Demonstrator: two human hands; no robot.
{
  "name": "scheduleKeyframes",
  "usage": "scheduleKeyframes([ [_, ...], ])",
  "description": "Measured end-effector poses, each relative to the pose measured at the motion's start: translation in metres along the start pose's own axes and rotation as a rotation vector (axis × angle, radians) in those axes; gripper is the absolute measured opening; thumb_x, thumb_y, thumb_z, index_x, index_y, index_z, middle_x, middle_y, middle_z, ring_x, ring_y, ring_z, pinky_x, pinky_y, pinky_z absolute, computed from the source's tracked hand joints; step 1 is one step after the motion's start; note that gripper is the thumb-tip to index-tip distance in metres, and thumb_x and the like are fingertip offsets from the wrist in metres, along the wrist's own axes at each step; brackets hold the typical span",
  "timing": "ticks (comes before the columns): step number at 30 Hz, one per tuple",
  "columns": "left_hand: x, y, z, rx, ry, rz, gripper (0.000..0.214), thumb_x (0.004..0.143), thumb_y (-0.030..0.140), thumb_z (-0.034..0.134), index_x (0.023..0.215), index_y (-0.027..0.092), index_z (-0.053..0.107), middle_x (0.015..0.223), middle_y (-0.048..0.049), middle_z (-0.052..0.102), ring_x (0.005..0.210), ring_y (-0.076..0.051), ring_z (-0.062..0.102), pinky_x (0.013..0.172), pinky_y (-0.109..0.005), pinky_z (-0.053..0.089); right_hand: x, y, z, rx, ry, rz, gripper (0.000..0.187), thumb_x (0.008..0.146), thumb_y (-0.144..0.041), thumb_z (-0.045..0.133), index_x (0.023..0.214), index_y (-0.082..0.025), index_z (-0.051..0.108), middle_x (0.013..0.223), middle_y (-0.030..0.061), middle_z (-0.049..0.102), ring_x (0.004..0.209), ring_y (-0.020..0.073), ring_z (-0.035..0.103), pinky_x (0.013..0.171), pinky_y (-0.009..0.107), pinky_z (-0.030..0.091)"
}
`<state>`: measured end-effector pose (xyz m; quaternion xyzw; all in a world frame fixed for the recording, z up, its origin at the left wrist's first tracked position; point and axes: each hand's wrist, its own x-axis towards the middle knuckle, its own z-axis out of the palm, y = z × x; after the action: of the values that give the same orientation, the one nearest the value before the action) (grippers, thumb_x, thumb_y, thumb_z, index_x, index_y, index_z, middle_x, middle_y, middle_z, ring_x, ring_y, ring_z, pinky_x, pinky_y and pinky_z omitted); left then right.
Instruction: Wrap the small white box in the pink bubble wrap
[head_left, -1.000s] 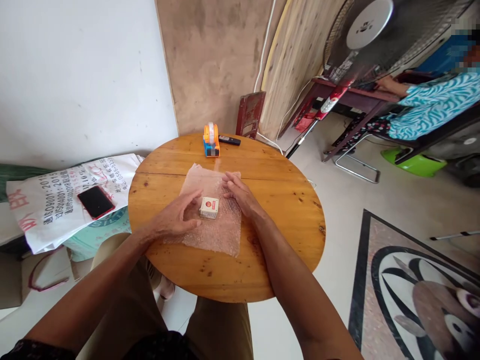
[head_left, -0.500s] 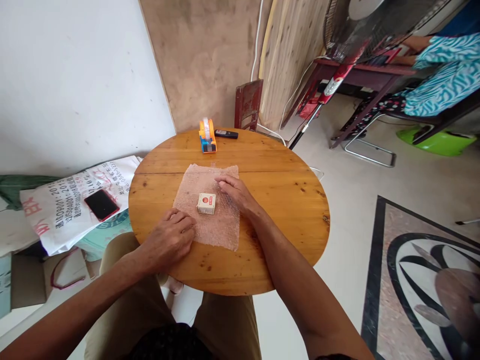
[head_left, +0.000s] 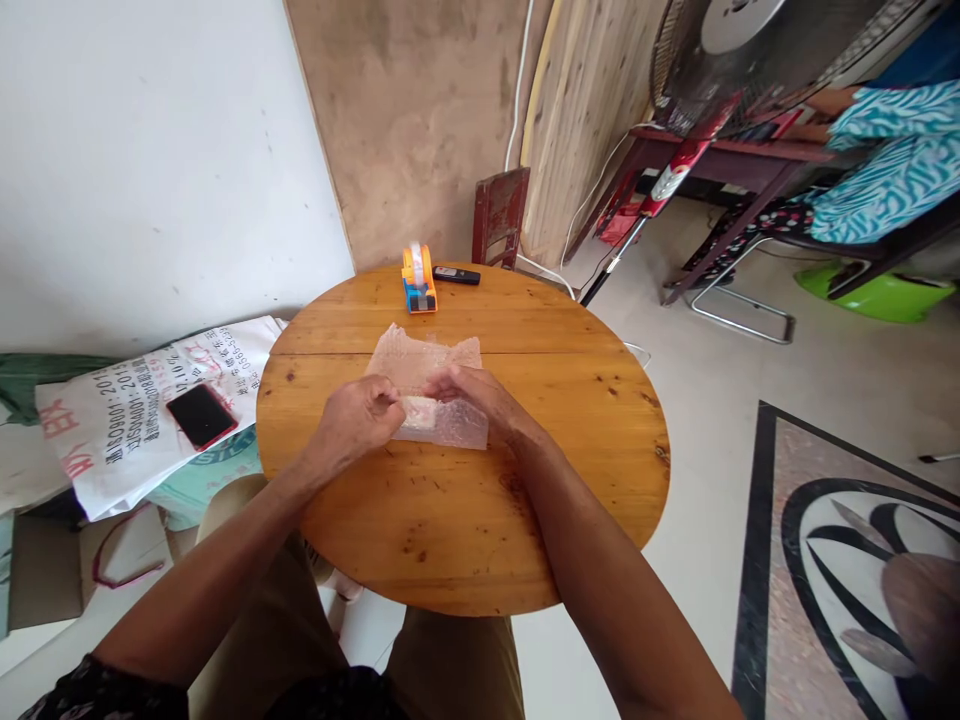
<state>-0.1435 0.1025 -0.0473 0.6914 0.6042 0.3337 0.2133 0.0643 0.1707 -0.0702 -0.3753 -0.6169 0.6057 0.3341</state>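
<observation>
Box (head_left: 421, 411) barely visible through bubble wrap (head_left: 429, 362) at desk (head_left: 465, 520) middle. Left hand (head_left: 358, 420), right hand (head_left: 481, 400) curled, pinching its folded edge.

I have passage over the bare near half of the round wooden surface (head_left: 450, 530), right side free, orange tape dispenser (head_left: 418, 282) and slim black remote (head_left: 456, 275) crowding the far edge, clear bubble wrap sheet (head_left: 420, 355) mid-surface

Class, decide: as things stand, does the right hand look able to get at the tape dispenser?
Probably yes: only bare table and the low bubble wrap lie between the right hand and the tape dispenser, though that hand is busy holding the bubble wrap.
</observation>
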Motion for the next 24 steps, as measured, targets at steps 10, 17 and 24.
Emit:
scheduleKeyframes([
  [10,0.007,-0.014,0.019,-0.342,-0.029,-0.065,0.016,0.070,0.033,0.059,0.068,0.018,0.055,0.084,-0.0034,0.071,0.070,-0.015,0.059,0.063,-0.025,0.043,-0.020,-0.025,-0.006,-0.156,-0.126,0.025,0.043,0.063,-0.046,0.083,0.091,-0.019,0.066,0.085,0.0005,0.068,0.079,0.0165,0.062,0.072,0.029,0.047],
  [17,0.006,-0.016,0.025,-0.488,-0.009,-0.092,0.018,0.071,0.034,0.064,0.069,0.018,0.057,0.091,-0.0051,0.072,0.071,-0.014,0.060,0.062,-0.024,0.043,-0.009,-0.003,0.004,-0.142,-0.034,-0.011,0.028,0.065,-0.041,0.076,0.067,-0.018,0.059,0.076,0.0011,0.066,0.067,0.0131,0.057,0.061,0.025,0.043],
  [24,0.005,-0.014,0.022,-0.504,0.002,-0.107,0.018,0.071,0.035,0.062,0.070,0.017,0.058,0.084,-0.0045,0.070,0.067,-0.014,0.058,0.060,-0.024,0.044,-0.012,-0.009,0.009,-0.122,0.052,0.011,0.023,0.062,-0.034,0.073,0.063,-0.018,0.056,0.081,0.0028,0.069,0.065,0.0123,0.057,0.061,0.025,0.043],
])
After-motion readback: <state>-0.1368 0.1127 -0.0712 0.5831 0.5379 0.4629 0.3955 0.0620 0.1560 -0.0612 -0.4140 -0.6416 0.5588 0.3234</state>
